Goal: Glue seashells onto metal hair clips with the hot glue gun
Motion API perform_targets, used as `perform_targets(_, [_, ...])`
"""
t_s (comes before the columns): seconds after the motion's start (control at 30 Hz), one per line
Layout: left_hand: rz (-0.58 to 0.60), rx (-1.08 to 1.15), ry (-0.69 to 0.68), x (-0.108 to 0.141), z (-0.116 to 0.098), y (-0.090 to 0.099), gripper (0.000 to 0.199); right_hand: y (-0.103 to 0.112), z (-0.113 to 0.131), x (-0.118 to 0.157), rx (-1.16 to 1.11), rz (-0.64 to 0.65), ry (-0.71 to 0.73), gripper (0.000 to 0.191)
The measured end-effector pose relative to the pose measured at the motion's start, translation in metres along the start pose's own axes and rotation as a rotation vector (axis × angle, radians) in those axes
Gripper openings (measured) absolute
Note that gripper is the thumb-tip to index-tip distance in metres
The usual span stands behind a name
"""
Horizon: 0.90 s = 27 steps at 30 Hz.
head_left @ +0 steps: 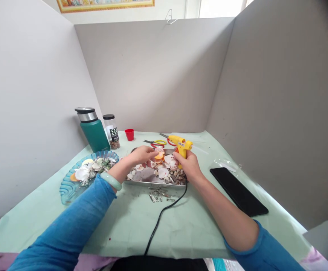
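Note:
My right hand [191, 165] is wrapped round the handle of a yellow hot glue gun [182, 145], its nozzle pointing left. A black cord runs from the handle toward me. My left hand [143, 156], below a pale green bangle, has its fingertips closed at the edge of an orange shell [159, 156]; the thumb's grip is partly hidden. A pinkish-white shell [159, 149] sits just behind the orange one. Under both hands lies a metal tray [145, 183] with many white and brown shells [163, 173].
A blue glass dish [67, 188] of shells stands left, before a green bottle [94, 133] and a jar [111, 131]. Behind the tray are a red cup [129, 134] and scissors [159, 143]. Metal clips [158, 195] lie in front; a black phone [238, 191] lies right.

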<state>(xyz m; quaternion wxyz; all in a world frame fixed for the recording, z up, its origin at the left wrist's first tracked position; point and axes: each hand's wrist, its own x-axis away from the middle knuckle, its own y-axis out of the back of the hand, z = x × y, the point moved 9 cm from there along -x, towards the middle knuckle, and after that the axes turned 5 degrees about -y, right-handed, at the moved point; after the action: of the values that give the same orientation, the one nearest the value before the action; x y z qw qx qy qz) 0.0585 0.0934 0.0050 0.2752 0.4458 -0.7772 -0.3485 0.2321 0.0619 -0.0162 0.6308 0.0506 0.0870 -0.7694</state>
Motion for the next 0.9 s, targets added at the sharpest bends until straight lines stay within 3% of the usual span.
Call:
perform_targets(0.13, [0.039, -0.053, -0.034, 0.015, -0.009, 0.004, 0.034, 0.000, 0.004, 0.001, 0.005, -0.004, 0.006, 0.028])
perform_targets(0.3, [0.225, -0.227, -0.153, 0.050, -0.026, -0.028, 0.016, 0.001, 0.006, 0.003, 0.018, -0.019, -0.003, 0.028])
perform_targets(0.47, [-0.071, -0.460, -0.284, 0.083, -0.052, -0.022, 0.017, 0.002, 0.004, 0.001, 0.021, -0.022, -0.004, 0.028])
perform_targets(0.53, [-0.065, -0.485, -0.263, 0.091, -0.048, -0.031, 0.020, 0.002, 0.004, 0.001, 0.016, -0.023, -0.001, 0.028])
perform_targets(0.67, [0.094, -0.653, -0.179, 0.096, -0.025, -0.065, 0.020, 0.001, 0.004, 0.001, 0.001, -0.020, 0.003, 0.029])
perform_targets(0.77, [0.108, -0.680, -0.196, 0.095, -0.017, -0.082, 0.022, 0.001, 0.005, 0.002, -0.003, -0.013, 0.016, 0.029])
perform_targets(0.9, [0.093, -0.652, -0.279, 0.095, -0.023, -0.092, 0.021, 0.004, 0.004, -0.001, 0.073, -0.009, 0.039, 0.028])
